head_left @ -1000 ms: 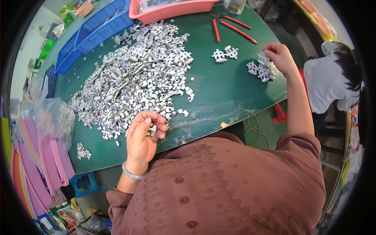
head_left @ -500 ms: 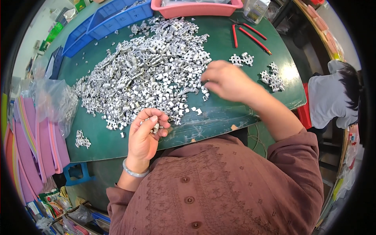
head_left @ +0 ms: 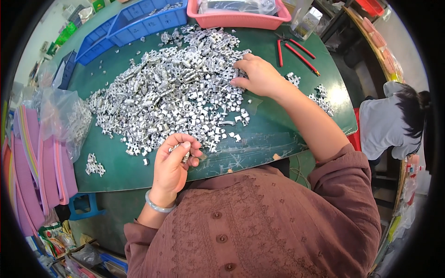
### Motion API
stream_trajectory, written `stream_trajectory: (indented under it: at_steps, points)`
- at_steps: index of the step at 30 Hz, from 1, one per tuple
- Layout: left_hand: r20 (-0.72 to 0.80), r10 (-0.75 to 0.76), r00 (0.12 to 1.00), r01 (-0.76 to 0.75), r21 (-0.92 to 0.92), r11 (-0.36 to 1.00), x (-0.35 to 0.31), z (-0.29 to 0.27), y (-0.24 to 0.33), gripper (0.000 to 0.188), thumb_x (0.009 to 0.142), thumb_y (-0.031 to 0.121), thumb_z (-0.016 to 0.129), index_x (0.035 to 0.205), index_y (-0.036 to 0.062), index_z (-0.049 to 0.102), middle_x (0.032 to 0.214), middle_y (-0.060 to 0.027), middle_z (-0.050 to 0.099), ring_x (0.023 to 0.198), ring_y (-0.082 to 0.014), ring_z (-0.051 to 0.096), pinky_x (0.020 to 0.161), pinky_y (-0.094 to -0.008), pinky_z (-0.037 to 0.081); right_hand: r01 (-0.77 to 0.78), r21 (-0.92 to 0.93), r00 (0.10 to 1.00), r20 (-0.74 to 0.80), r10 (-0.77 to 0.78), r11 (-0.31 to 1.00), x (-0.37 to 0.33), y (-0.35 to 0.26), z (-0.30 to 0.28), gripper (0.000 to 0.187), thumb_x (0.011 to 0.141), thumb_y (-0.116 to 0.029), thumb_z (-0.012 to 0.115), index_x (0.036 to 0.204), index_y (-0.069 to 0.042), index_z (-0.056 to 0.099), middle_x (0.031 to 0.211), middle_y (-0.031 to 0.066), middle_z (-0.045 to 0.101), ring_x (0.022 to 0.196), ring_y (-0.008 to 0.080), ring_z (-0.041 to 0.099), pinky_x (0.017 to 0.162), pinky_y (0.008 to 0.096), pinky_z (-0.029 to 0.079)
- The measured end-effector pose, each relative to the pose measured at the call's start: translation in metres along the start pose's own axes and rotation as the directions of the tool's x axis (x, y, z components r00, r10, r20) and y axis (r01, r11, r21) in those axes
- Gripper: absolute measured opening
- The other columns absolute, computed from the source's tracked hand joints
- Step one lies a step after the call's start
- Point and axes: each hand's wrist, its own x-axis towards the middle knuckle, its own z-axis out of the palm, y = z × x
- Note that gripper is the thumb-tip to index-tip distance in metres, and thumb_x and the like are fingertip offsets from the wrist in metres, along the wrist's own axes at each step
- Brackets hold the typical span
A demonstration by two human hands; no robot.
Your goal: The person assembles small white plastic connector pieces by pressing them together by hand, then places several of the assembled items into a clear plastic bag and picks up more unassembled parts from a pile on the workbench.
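A broad heap of small silver metal pieces (head_left: 167, 88) covers the middle of the green table. At its front edge my left hand (head_left: 172, 162) is curled, palm up, around a few of the silver metal pieces (head_left: 186, 157), partly hidden by the fingers. At the heap's right side my right hand (head_left: 262, 76) reaches in; its thumb and fingers are apart, with the fingertips among the pieces and nothing visibly held. Beyond its wrist lie small clusters of joined silver pieces (head_left: 321, 99). Another cluster (head_left: 94, 165) lies at the table's left front.
Blue bins (head_left: 148, 23) and a pink basket (head_left: 238, 19) stand along the far side. Red-handled pliers (head_left: 301, 55) lie at the back right, near a clear container (head_left: 307, 24). A plastic bag (head_left: 65, 116) hangs over the left edge. Another person (head_left: 387, 123) is at the right.
My right hand has moved up and slightly left into the heap, its thumb and fingers now apart. My left hand stays nearly in place, still curled round its pieces. The view has shifted slightly.
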Motion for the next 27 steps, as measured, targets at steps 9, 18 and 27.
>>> stream_trajectory:
  at_steps: [9, 18, 27]
  points:
    - [0.006, -0.001, 1.0, 0.001, 0.009, 1.0, 0.009, 0.005, 0.002, 0.014, 0.085, 0.01, 0.047, 0.097, 0.0038, 0.052, 0.083, -0.0058, 0.056, 0.069, -0.0112, 0.052, 0.054, -0.0208, 0.04, -0.151, 0.498, 0.988, 0.085, 0.126, 0.854, -0.015, -0.029, -0.012, 0.026, 0.073, -0.008, 0.065, 0.096, -0.001, 0.055, 0.073, 0.0017, 0.049, 0.064, 0.0083, 0.046, 0.059, 0.0211, 0.041]
    - [0.038, 0.178, 0.983, -0.18, 0.083, 0.98, 0.033, 0.026, -0.004, 0.022, 0.081, 0.005, 0.057, 0.103, 0.0019, 0.055, 0.081, -0.0014, 0.053, 0.06, -0.0054, 0.048, 0.049, -0.017, 0.038, 0.107, 0.836, 0.994, -0.11, -0.027, 0.539, -0.045, -0.08, 0.012, 0.042, 0.069, 0.006, 0.059, 0.107, -0.004, 0.046, 0.077, 0.0024, 0.052, 0.067, 0.0086, 0.05, 0.06, 0.0227, 0.043]
    - [0.096, 0.475, 0.875, -0.47, 0.408, 0.783, 0.028, 0.02, -0.009, 0.015, 0.076, -0.001, 0.058, 0.091, 0.0017, 0.06, 0.081, -0.0032, 0.056, 0.072, -0.0105, 0.051, 0.066, -0.0224, 0.042, 0.211, 0.819, 0.977, -0.191, -0.094, 0.534, -0.051, -0.079, 0.016, 0.047, 0.067, 0.008, 0.06, 0.111, -0.004, 0.046, 0.082, 0.0054, 0.055, 0.073, 0.0132, 0.055, 0.064, 0.0255, 0.046]
